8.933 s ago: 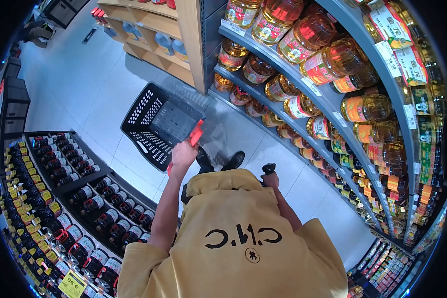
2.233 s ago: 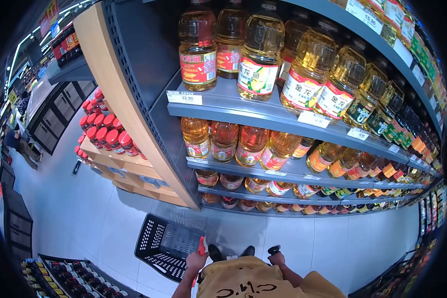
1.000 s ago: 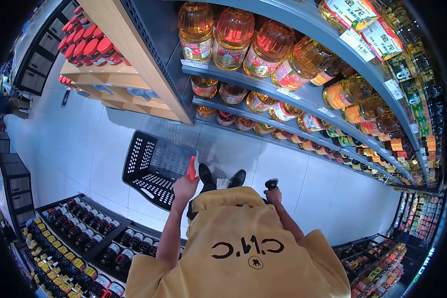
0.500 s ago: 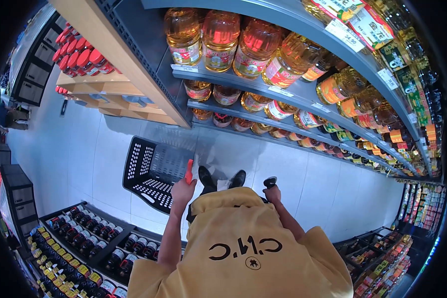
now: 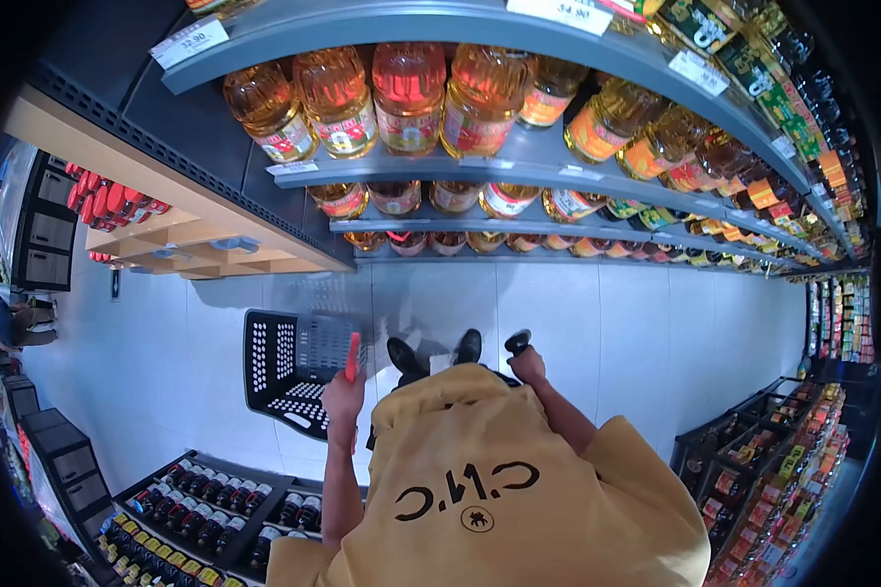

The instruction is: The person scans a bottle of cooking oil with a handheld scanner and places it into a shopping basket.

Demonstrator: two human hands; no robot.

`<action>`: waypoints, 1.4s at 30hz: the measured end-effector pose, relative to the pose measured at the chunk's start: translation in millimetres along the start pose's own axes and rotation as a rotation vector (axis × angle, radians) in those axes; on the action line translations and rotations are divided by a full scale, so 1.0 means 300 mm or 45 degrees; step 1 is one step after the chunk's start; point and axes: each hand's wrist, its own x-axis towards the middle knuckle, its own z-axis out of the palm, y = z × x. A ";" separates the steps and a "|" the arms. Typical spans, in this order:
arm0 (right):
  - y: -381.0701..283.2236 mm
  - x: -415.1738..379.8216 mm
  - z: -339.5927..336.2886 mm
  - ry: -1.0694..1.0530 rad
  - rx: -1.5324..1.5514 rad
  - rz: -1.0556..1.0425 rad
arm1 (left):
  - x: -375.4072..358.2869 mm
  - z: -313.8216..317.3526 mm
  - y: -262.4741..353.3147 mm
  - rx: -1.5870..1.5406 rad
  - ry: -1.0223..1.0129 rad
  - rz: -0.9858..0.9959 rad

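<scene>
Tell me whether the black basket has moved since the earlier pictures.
No, neither way: the black basket keeps its place by the foot of the wooden shelf; only the view has turned.

Aisle floor: pale, smooth tiles (image 5: 626,333) with thin straight joints, bluish-white under the store light, a soft grey shadow beneath the shelving.
Forward shelving: long grey metal tiers (image 5: 294,54) bowed by the lens, white paper price tags (image 5: 698,71) along their edges.
Shelf end: pale wooden panel (image 5: 157,166) beside a perforated dark metal upright (image 5: 98,122).
Left side: dark cabinets with panelled fronts (image 5: 51,231).
Lower right: black-framed display rack (image 5: 700,442) reaching the view's dark rim.
</scene>
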 end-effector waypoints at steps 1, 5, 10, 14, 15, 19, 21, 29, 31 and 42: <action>0.006 0.002 0.002 0.009 0.014 0.009 | -0.011 -0.004 -0.003 0.013 0.020 -0.002; 0.031 0.016 -0.015 -0.001 0.057 -0.004 | -0.023 -0.009 0.038 0.059 0.079 -0.012; 0.072 0.026 -0.048 -0.030 0.068 -0.007 | -0.073 -0.048 0.124 0.060 0.094 -0.067; 0.116 0.041 -0.081 -0.021 0.106 -0.004 | -0.068 -0.015 0.102 0.075 0.165 -0.032; 0.135 0.052 -0.085 -0.014 0.112 -0.005 | -0.079 -0.014 0.116 0.072 0.192 -0.012; 0.218 0.077 -0.106 0.005 0.128 0.001 | -0.117 0.006 0.161 0.057 0.312 0.041; 0.254 0.091 -0.112 0.008 0.124 0.020 | -0.120 0.010 0.174 0.058 0.269 0.008; 0.385 0.087 -0.126 0.000 0.172 0.113 | -0.081 -0.018 0.174 0.188 0.185 0.049; 0.405 0.074 -0.118 0.013 0.191 0.128 | -0.061 -0.032 0.197 0.226 0.168 0.057; 0.228 0.018 -0.117 0.066 0.246 0.007 | 0.152 0.070 0.157 0.362 0.102 0.400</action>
